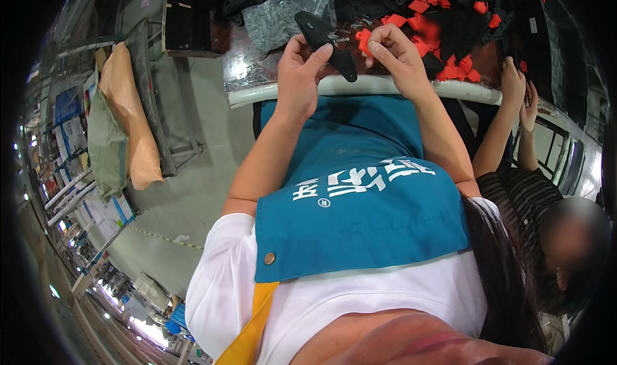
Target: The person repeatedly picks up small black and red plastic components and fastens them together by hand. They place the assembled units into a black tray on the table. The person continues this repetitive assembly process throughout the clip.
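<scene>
Assembly looks to be the step in hand: the left hand pinches a long black plastic piece between thumb and fingers, holding it up above the near edge of the table, and the right hand brings a small red clip up to it, nipped between thumb and fingertips. The clip sits just beside the black piece, at its middle; whether the 2 already touch I cannot tell. The next move, as I judge it, calls for lining the clip up with its seat on the black piece and pressing it home while the left grip keeps that piece steady.

A heap of red clips and more black pieces lie further back on the table, with a clear bag of small parts at the left. The far side of the table is cut off by the top edge. A second person's hands work at the right, and what they hold is hidden. The clip's exact shape is too small to make out.
</scene>
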{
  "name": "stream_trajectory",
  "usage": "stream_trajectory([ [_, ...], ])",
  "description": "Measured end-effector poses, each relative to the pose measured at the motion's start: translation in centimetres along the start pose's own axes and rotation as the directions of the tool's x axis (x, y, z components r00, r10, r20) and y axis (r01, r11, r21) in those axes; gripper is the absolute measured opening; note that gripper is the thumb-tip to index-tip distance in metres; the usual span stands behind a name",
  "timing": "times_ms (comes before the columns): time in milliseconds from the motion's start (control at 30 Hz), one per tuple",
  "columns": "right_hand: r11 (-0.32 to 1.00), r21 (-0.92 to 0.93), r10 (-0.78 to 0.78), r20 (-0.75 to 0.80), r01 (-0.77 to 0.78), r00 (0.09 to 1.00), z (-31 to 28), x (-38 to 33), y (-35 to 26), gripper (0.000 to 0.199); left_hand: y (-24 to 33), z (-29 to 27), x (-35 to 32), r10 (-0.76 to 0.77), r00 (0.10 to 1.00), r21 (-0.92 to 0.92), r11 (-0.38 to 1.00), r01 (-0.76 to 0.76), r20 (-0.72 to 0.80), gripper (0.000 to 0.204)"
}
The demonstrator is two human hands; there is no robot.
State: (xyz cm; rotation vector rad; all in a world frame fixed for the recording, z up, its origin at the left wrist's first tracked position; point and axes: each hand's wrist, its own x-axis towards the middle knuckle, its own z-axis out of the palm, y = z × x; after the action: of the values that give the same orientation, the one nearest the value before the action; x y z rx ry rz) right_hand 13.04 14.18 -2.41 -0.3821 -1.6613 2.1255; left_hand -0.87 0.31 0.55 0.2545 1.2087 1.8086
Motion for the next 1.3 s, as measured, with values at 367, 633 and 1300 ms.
stream_trajectory([
  [367, 0.995, -0.07, 0.057, -0.106, -0.065, 0.993, 0.8, -0.7, -1.8, 0.028, 0.0, 0.1, -0.6, 0.06, 0.998, 0.145, 0.987, -0.063, 0.028, 0.021],
  [633, 0.997, -0.01, 0.078, -0.082, -0.079, 0.994, 1.4, -0.8, -2.7, 0.028, -0.1, 0.0, -0.7, 0.125, 0.99, 0.225, 0.965, -0.138, 0.072, 0.023],
  [1300, 0.983, -0.176, 0.011, -0.245, -0.056, 0.969, 3.2, -0.6, -3.0, 0.022, -0.7, 0.1, -1.1, 0.123, 0.982, 0.235, 0.96, -0.155, 0.142, 0.025],
])
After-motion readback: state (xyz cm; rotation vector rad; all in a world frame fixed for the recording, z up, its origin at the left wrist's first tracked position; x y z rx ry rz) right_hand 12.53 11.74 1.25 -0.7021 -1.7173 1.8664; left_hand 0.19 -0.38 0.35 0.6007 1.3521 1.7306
